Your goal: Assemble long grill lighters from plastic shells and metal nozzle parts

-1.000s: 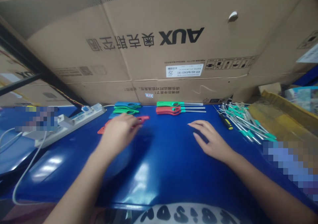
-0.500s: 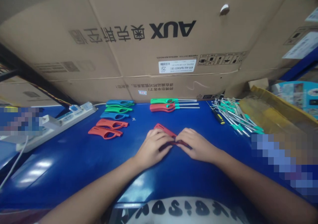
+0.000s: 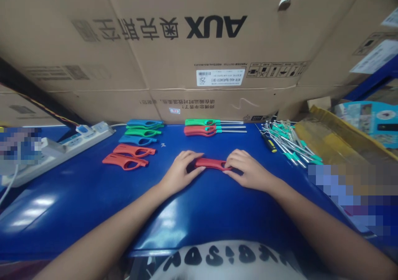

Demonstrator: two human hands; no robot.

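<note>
- I'm watching a glossy blue workbench (image 3: 77, 213) running across the view, with glare patches showing near the person's side.
- Behind it, I'm reading a large cardboard carton (image 3: 214, 64) printed "AUX", standing against the far edge of the bench.
- Along the left, a white power strip (image 3: 65, 151) is lying at an angle, with a cable trailing off it.
- Left of centre, blue, green and red utility lighter shells (image 3: 133, 150) are lying in a loose stack of rows.
- Straight ahead, green and red assembled utility lighters (image 3: 214, 127) are lying side by side, metal nozzles pointing right.
- To the right, a heap of metal rods with teal fittings (image 3: 289, 141) is lying beside a yellow-and-black screwdriver (image 3: 269, 143).
- Past those, a crumpled yellow package (image 3: 329, 135) is sitting at the bench edge.
- A red lighter shell (image 3: 211, 163) is lying flat on the bench, centred between the hands.
- The left hand (image 3: 182, 173) is resting at the shell's left end, and the right hand (image 3: 248, 171) is resting over its right end. The hands are spread, but I can't tell if they're pinching it.
- Compared with the earlier frame, the hands are no longer pressed together, and the shell is no longer tilted up between them.
</note>
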